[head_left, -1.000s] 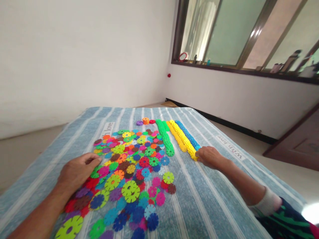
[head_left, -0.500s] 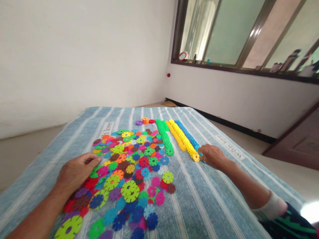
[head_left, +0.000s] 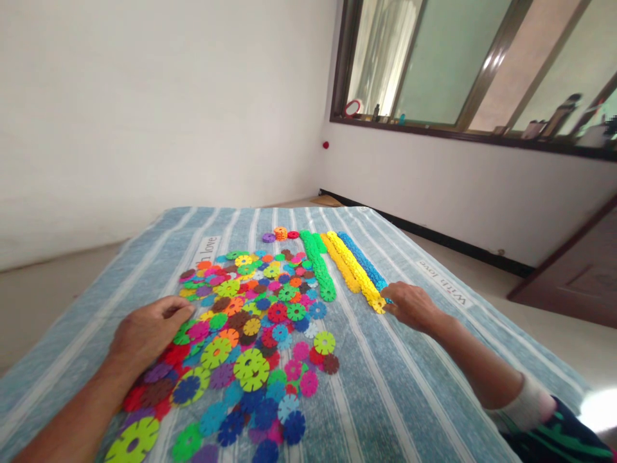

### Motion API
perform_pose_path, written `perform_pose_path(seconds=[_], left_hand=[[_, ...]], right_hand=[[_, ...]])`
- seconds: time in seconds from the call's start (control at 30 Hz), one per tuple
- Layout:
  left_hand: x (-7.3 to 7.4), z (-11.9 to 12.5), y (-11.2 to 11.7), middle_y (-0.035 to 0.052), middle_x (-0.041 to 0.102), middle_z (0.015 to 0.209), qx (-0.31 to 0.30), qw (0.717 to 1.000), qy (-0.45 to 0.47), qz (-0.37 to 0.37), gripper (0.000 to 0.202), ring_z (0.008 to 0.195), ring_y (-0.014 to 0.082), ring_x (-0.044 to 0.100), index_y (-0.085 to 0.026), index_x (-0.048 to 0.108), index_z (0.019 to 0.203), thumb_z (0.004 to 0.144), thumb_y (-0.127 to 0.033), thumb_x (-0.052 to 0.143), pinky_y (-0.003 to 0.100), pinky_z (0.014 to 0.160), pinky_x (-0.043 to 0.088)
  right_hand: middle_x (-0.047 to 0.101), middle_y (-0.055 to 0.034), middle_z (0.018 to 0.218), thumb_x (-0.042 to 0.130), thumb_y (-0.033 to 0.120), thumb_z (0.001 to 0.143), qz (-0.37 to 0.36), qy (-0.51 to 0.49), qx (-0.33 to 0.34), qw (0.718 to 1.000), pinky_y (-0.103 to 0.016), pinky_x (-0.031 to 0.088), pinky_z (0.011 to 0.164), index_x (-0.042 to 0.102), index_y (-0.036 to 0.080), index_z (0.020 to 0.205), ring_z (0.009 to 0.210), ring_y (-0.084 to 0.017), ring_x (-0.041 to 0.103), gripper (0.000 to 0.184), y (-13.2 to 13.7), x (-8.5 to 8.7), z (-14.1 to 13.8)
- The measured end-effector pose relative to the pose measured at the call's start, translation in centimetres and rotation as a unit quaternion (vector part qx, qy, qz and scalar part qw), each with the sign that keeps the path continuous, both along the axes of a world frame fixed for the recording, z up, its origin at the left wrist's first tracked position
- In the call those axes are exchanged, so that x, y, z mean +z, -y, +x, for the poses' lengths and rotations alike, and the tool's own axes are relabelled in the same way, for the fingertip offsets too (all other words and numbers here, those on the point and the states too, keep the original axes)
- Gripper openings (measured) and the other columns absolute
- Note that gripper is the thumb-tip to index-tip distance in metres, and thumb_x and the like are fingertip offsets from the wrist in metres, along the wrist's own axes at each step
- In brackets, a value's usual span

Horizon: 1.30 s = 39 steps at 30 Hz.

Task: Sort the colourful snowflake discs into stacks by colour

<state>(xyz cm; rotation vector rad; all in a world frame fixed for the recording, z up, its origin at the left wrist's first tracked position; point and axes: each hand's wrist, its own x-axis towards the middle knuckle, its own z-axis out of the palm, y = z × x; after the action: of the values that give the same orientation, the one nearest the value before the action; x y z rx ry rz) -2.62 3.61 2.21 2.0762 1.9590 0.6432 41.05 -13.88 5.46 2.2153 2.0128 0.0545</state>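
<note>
Notched plastic discs in many colours lie in a loose pile [head_left: 250, 321] on the striped cloth. My left hand [head_left: 149, 328] rests at the pile's left edge, fingers curled; whatever is under them is hidden. To the right, overlapping discs form rows: a green row [head_left: 321, 273], an orange-yellow row [head_left: 344, 267], a bright yellow row [head_left: 354, 270] and a blue row [head_left: 361, 260]. At the near end of the blue row, beside the yellow row's last disc, my right hand [head_left: 412, 305] is closed, its fingertips on a blue disc that is mostly covered.
Small stacks of purple [head_left: 268, 238], orange [head_left: 280, 233] and red discs [head_left: 294, 235] stand beyond the pile. The cloth-covered table [head_left: 434, 399] ends before a white wall [head_left: 168, 109]. A window sill [head_left: 434, 130] with bottles and a mirror is at upper right.
My right fingers have shifted very slightly at the end of the blue row, and less blue shows below them. My left hand and the pile stay as they were.
</note>
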Motion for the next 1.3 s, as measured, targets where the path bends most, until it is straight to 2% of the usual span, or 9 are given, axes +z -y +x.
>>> perform_pose_path(seconds=[0.23, 0.5, 0.73, 0.87, 1.0, 1.3], left_hand=[[-0.4, -0.1, 0.2, 0.0008, 0.072, 0.081, -0.010, 1.000, -0.006, -0.004, 0.037, 0.078, 0.0208, 0.063, -0.021, 0.068, 0.087, 0.074, -0.047, 0.046, 0.024, 0.064, 0.041], [-0.7, 0.4, 1.1, 0.0022, 0.072, 0.079, -0.015, 1.000, 0.019, 0.013, 0.031, 0.079, 0.0207, 0.064, -0.021, 0.066, 0.080, 0.071, -0.043, 0.047, 0.026, 0.068, 0.042], [-1.4, 0.2, 1.1, 0.0005, 0.071, 0.076, -0.024, 0.998, 0.045, 0.026, 0.030, 0.077, 0.0197, 0.063, -0.022, 0.065, 0.077, 0.071, -0.044, 0.047, 0.026, 0.069, 0.043], [-1.3, 0.3, 1.2, 0.0010, 0.071, 0.075, -0.023, 0.998, 0.053, 0.027, 0.028, 0.075, 0.0195, 0.063, -0.021, 0.065, 0.075, 0.070, -0.044, 0.049, 0.026, 0.068, 0.042], [-1.2, 0.3, 1.5, 0.0021, 0.071, 0.075, -0.025, 0.997, 0.062, 0.030, 0.028, 0.074, 0.0191, 0.064, -0.020, 0.065, 0.074, 0.070, -0.042, 0.049, 0.026, 0.068, 0.042], [-1.5, 0.3, 1.5, 0.0011, 0.069, 0.070, -0.021, 0.997, 0.070, 0.029, 0.027, 0.070, 0.0186, 0.063, -0.020, 0.065, 0.072, 0.070, -0.041, 0.049, 0.026, 0.066, 0.042]], right_hand=[[0.068, -0.0084, 0.107, 0.052, 0.026, 0.091, 0.015, -0.031, 0.027, 0.999, -0.031, 0.045, 0.083, 0.065, 0.020, 0.107, 0.104, -0.024, 0.062, 0.021, 0.3, 0.4, -1.9], [0.069, -0.0078, 0.103, 0.054, 0.027, 0.091, 0.055, -0.127, 0.147, 0.979, -0.031, 0.045, 0.086, 0.067, 0.021, 0.100, 0.101, -0.023, 0.063, 0.017, -0.3, -0.5, -7.1], [0.070, -0.0063, 0.102, 0.055, 0.028, 0.091, 0.051, -0.158, 0.161, 0.973, -0.027, 0.044, 0.082, 0.067, 0.021, 0.099, 0.099, -0.021, 0.063, 0.016, -2.3, -0.5, -11.0], [0.070, -0.0066, 0.104, 0.056, 0.029, 0.091, 0.042, -0.151, 0.158, 0.975, -0.026, 0.043, 0.081, 0.066, 0.021, 0.100, 0.101, -0.022, 0.063, 0.016, -3.1, -1.1, -12.0], [0.070, -0.0062, 0.097, 0.053, 0.027, 0.091, 0.023, -0.141, 0.161, 0.977, -0.026, 0.042, 0.078, 0.066, 0.020, 0.093, 0.096, -0.021, 0.063, 0.015, -3.3, -1.9, -12.5], [0.067, -0.0057, 0.096, 0.052, 0.025, 0.091, 0.051, -0.161, 0.172, 0.971, -0.026, 0.042, 0.078, 0.064, 0.020, 0.092, 0.096, -0.020, 0.061, 0.013, -3.2, -3.0, -12.3]])
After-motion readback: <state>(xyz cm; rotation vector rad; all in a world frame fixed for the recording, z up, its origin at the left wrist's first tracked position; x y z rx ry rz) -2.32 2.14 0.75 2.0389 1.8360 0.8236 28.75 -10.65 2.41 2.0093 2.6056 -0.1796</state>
